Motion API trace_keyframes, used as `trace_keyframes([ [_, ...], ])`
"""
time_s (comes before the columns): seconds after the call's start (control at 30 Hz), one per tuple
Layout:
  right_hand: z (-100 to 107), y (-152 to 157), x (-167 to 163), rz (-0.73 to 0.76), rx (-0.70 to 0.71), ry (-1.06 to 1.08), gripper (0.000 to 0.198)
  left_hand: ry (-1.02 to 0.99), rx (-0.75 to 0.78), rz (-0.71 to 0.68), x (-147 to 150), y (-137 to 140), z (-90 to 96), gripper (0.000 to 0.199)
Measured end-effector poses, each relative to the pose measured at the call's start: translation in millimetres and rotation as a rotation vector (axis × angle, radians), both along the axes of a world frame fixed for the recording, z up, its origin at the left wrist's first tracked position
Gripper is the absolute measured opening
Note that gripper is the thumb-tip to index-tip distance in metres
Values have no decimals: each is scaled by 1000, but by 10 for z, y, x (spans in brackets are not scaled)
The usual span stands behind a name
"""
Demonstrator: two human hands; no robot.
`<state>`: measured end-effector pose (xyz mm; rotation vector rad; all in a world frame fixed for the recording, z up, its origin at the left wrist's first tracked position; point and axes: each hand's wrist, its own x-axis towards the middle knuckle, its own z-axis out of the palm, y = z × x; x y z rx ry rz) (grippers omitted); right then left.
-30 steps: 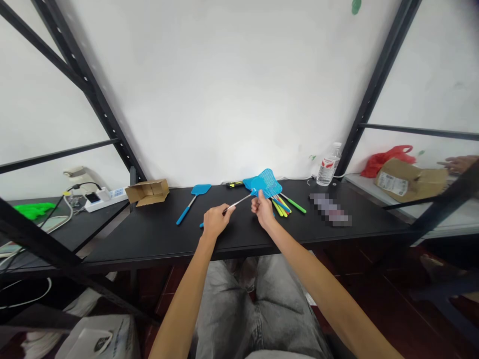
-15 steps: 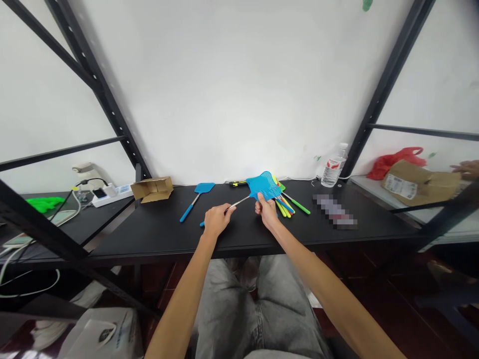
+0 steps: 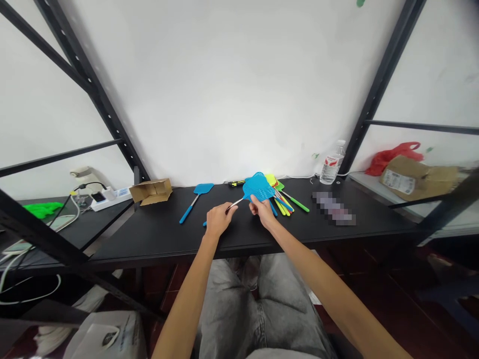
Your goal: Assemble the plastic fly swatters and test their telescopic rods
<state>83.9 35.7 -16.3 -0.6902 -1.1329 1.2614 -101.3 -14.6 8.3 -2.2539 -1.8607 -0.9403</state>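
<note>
A blue fly swatter [image 3: 257, 186] is in both my hands, its perforated head raised above the black table. My left hand [image 3: 219, 219] is closed around its metal shaft, with the blue handle end showing to the left of the fist. My right hand [image 3: 263, 211] pinches the lower edge of the head, thumb on top. Just right of it, a pile of fly swatters [image 3: 285, 205] in yellow, green, blue and red lies partly hidden behind the blue head. Another blue fly swatter [image 3: 203, 188] rests on the table to the left of my left hand.
An open cardboard box [image 3: 151, 192] stands at the table's left. A water bottle [image 3: 332, 163] and a pixelated item [image 3: 334, 208] are at the right. Behind the swatter lies a small black-and-yellow item [image 3: 235, 184]. Black metal uprights [image 3: 385, 89] flank the table [image 3: 149, 237].
The held swatter's head has shifted slightly left, uncovering more of the yellow and green heads behind it. Both hands keep their grip. A person's hand at the far right has left the view.
</note>
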Motion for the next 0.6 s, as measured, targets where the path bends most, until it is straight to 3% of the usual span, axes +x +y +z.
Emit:
trace_keyframes([
  [0.17,60,68,80,-196,-158,330,54,-39,10,33,-16,27,-23,27],
  [0.33,120,49,141,-189,-201,488,55,-101,13,74,-50,44,-20,18],
  [0.47,92,32,113,-179,-159,381,50,-131,57,107,-70,44,-18,20],
  [0.6,32,-18,42,-64,28,-8,41,-159,106,79,-89,60,-48,31],
])
